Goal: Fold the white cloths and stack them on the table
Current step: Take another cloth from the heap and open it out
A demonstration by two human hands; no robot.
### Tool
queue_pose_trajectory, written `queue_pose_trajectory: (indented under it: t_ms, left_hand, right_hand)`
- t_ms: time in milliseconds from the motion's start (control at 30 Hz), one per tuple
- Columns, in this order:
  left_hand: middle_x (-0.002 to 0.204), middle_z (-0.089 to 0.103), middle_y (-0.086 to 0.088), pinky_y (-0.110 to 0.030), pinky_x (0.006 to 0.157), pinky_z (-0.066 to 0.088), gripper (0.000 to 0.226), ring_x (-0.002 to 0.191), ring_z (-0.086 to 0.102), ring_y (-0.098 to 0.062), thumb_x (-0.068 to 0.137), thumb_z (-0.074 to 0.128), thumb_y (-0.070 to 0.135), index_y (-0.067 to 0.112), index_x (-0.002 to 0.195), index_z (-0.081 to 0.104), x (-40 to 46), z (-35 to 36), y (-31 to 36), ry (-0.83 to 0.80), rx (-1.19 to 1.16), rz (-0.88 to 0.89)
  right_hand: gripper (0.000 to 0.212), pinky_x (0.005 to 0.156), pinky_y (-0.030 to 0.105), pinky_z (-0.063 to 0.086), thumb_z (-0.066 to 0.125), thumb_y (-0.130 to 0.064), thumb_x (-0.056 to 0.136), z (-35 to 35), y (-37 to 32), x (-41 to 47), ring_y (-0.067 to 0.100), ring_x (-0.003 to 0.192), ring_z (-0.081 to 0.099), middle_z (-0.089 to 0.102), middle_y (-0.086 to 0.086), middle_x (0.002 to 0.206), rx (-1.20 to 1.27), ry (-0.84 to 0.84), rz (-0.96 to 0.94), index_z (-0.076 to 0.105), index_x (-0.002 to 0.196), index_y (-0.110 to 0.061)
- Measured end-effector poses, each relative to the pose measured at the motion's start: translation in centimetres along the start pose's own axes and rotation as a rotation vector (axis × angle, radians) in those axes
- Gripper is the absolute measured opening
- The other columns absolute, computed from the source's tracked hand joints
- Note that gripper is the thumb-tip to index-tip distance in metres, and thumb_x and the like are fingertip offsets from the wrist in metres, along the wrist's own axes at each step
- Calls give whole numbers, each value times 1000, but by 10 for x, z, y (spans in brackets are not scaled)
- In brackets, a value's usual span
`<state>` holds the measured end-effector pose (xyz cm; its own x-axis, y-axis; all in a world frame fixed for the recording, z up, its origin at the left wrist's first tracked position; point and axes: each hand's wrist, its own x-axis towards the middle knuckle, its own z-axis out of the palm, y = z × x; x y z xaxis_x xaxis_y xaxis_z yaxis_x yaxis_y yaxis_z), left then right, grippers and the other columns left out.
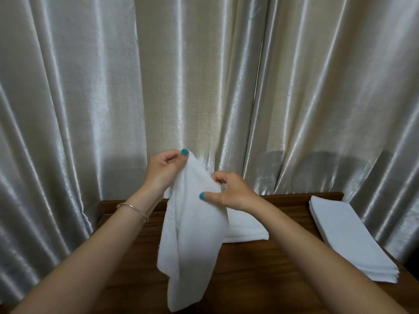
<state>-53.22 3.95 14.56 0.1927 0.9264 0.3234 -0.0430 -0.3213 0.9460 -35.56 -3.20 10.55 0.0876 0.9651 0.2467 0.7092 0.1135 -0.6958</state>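
A white cloth (190,241) hangs loose in the air above the dark wooden table (260,279). My left hand (165,171) pinches its top corner, raised highest. My right hand (231,191) grips the cloth's upper edge a little lower and to the right, thumb pressed on the fabric. The cloth's lower end dangles down toward the table's near side. Behind it, partly hidden, lies a folded white cloth (247,230) on the table's middle. A neat stack of folded white cloths (349,236) sits on the table's right end.
Shiny cream curtains (204,75) hang right behind the table and around both its ends. A thin bracelet (133,208) circles my left wrist. Bare wood shows on the table's left part and near edge.
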Motion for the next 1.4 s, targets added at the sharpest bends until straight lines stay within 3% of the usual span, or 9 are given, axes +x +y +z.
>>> queue_pose_trajectory:
  t_ms: [167,233,333,500,600,833,1133,1267,1400]
  left_hand:
    - [78,64,-8,-31,71,47,19,74,56,-18,84,68,31,19,70,69,13,-23,5,159,-104,19]
    - [81,62,-11,-35,74,46,20,77,56,-20,82,68,36,21,68,69,20,-37,3,217,-108,-17]
    - [76,62,-3,-33,75,47,24,77,56,-19,81,69,35,26,59,69,26,-52,-8,304,-79,-76]
    - [81,67,0,-33,79,53,13,85,62,-21,82,68,34,23,73,70,35,-81,-23,404,-54,-176]
    - [85,68,-1,-37,86,54,10,86,63,-23,81,69,31,22,76,69,38,-96,-33,424,-60,-227]
    - [66,59,10,-22,55,42,26,62,54,-8,83,66,35,26,60,64,47,-110,-38,504,-22,-185]
    - [90,64,2,-27,83,47,21,88,58,-15,82,69,33,18,96,71,60,-146,-48,590,-11,-158]
    - [67,56,12,-27,77,44,23,81,54,-16,80,70,36,25,60,65,57,-145,-54,574,24,-170]
    - [68,59,12,-29,77,48,22,75,55,-14,79,70,38,34,57,70,53,-142,-53,534,-12,-162]
  right_hand:
    - [50,60,27,50,66,-71,58,1,20,-13,11,65,68,74,-9,83,-263,-426,129,73,81,-28]
    - [51,58,26,46,67,-71,60,5,30,-19,10,57,64,74,-10,81,-322,-505,161,74,79,-24]
    - [54,65,32,48,68,-68,66,17,37,-21,16,74,66,72,-6,88,-387,-487,131,72,86,-18]
    - [40,59,30,43,65,-50,79,22,27,-37,21,79,61,60,-6,110,-746,-250,-625,66,90,-12]
    - [22,52,26,38,67,-35,78,29,8,-54,21,68,60,63,-4,94,-701,-318,-883,65,78,-13]
    - [25,59,33,46,61,-39,83,35,4,-53,22,63,55,63,2,72,-842,-486,-692,56,74,-16]
    - [31,60,23,38,63,-54,80,-16,43,-4,2,73,53,63,-18,84,-475,-132,-300,68,100,-31]
    - [22,83,19,39,75,-35,79,-34,49,15,4,98,47,60,-10,111,-244,131,-350,74,92,-18]
    - [15,93,17,30,79,-22,78,-59,43,23,15,108,41,47,-1,119,-258,250,-294,74,78,-8]
